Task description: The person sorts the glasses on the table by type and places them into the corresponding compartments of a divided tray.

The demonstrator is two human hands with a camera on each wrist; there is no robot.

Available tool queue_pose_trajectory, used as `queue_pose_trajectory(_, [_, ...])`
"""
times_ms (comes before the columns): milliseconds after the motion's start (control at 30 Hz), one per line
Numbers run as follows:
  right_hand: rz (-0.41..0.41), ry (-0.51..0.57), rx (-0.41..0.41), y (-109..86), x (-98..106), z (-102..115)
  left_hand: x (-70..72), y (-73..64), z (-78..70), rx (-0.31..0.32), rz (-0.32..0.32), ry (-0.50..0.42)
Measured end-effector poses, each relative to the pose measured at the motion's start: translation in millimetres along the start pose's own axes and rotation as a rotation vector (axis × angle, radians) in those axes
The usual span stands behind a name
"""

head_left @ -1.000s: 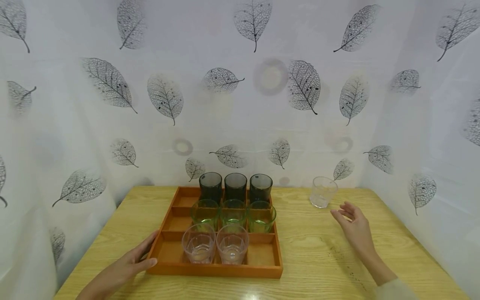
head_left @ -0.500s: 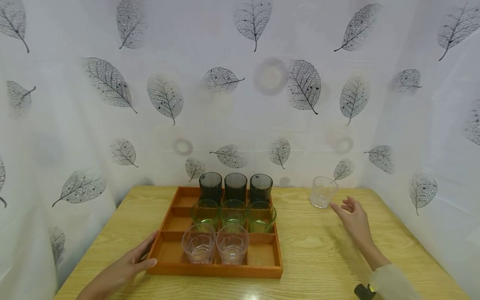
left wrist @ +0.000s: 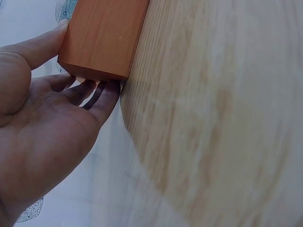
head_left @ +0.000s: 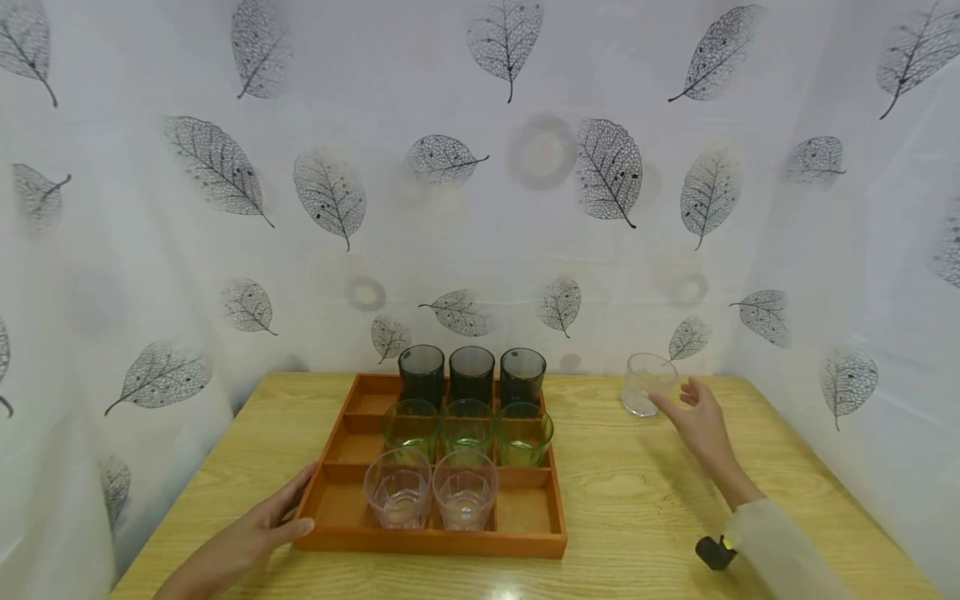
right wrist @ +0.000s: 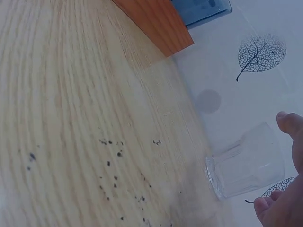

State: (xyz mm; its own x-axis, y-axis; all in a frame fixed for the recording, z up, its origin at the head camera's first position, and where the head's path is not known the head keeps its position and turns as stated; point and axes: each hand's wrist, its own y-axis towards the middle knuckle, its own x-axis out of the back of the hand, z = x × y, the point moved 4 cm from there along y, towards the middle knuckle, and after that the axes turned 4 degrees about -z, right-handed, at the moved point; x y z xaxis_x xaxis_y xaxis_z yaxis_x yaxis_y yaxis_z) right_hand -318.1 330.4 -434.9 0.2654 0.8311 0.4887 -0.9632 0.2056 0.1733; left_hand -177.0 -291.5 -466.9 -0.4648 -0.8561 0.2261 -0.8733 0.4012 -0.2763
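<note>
A clear drinking glass (head_left: 639, 390) stands upright at the back right of the table. My right hand (head_left: 701, 429) is beside it, thumb and fingers spread apart; the thumb overlaps the glass in the head view. In the right wrist view, thumb and fingertips stand on either side of the glass (right wrist: 246, 163), near its rim. My left hand (head_left: 251, 533) holds the front left corner of a wooden divided tray (head_left: 431, 542); the left wrist view shows the thumb on its rim and the fingers against its side. Two clear glasses (head_left: 465, 492) occupy the tray's front row.
Three green glasses (head_left: 525, 437) fill part of the middle row, and three dark grey glasses (head_left: 422, 379) the back row. Behind the wooden table (head_left: 622, 500) hangs a white curtain (head_left: 480, 233) with leaf prints. Dark specks (right wrist: 116, 178) mark the tabletop.
My right hand has moved forward and left to the lone clear glass, its thumb now overlapping it. The left hand and tray stay put.
</note>
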Motion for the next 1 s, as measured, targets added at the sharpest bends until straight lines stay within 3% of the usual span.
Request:
queue_pose_trajectory(500, [0.021, 0.029, 0.018, 24.0, -14, -5, -1.8, -1.6, -2.3, -0.007, -0.018, 0.019])
queue_pose_trajectory(733, [-0.002, 0.058, 0.012, 29.7, -21, -3, -2.5, -2.2, -2.3, -0.015, -0.015, -0.034])
queue_pose_trajectory(1000, [-0.054, 0.090, -0.022, 34.9, -26, 0, -1.8, -1.3, -1.8, -0.008, -0.020, -0.025])
